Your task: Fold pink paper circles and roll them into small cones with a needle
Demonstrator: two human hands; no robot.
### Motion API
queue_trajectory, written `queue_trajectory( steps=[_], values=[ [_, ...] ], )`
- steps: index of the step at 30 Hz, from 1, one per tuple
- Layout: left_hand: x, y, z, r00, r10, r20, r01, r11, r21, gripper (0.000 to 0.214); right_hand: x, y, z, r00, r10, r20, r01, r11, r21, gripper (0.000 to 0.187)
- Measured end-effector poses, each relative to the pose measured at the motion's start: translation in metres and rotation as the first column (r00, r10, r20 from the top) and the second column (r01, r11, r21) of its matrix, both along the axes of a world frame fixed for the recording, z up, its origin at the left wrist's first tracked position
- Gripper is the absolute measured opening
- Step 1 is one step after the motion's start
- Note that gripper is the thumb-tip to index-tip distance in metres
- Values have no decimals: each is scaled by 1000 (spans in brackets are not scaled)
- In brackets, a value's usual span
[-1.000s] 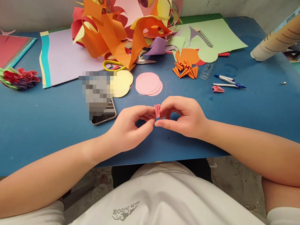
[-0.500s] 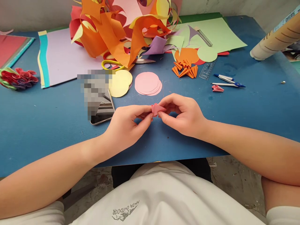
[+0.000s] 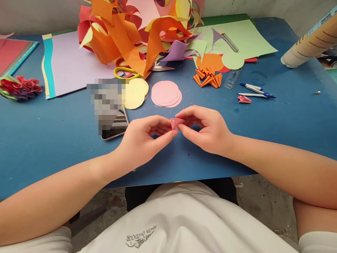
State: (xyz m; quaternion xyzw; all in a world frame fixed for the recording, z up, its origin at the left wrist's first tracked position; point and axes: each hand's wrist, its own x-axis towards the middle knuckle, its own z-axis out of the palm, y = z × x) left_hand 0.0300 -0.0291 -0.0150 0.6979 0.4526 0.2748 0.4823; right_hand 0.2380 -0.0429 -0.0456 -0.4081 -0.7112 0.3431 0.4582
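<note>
Between my two hands is a small pink rolled paper petal (image 3: 176, 123), held above the blue table. My left hand (image 3: 147, 137) has its thumb and fingers at the petal's left, curled end. With thumb and forefinger, my right hand (image 3: 205, 127) pinches the pointed right end. Just beyond lie a stack of pink paper circles (image 3: 165, 93) and a stack of yellow paper circles (image 3: 135, 93). A second pink paper petal (image 3: 244, 99) lies to the right, below a blue-and-white compass (image 3: 256, 95). Several orange paper cones (image 3: 207, 77) sit in a pile behind.
An open metal tin (image 3: 116, 135), partly blurred, stands left of my hands. Yellow-handled scissors (image 3: 127, 73) lie under a heap of paper scraps (image 3: 123, 35). A quilled paper flower (image 3: 21, 88) is at far left, a clear ruler (image 3: 233, 79) at right, and a bottle (image 3: 310, 44) at back right.
The pink petal has turned slightly in my fingers, so its curled end faces differently. My left fingers have shifted and spread a little; the right hand has barely moved.
</note>
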Motion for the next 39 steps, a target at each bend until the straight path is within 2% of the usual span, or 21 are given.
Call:
queue_trajectory(
  steps=[4,6,12,19,23,26,31,39],
  values=[
    [2,0,3,995,88,38,-83,990,-113,14,2,-2,1,969,-197,-147,211,973,88,14],
    [2,0,3,994,105,42,-98,985,-143,11,3,-3,2,949,-211,-235,232,970,66,13],
    [1,1,3,994,92,55,-81,982,-171,7,-1,-5,-2,964,-64,-259,56,998,-41,15],
    [2,1,2,990,37,138,-8,979,-203,11,-3,2,-5,940,-64,-336,31,994,-103,18],
    [2,2,0,981,35,190,14,967,-253,14,-3,2,-4,926,-5,-379,-51,989,-138,21],
    [1,2,1,980,51,190,8,955,-297,16,-4,1,-3,906,29,-422,-118,975,-187,34],
    [2,2,1,979,66,195,4,941,-338,20,-5,3,-3,897,-1,-442,-121,961,-249,52],
    [1,2,-5,976,22,216,30,972,-235,16,-7,2,-1,895,-9,-446,-149,936,-319,63]
  ],
)
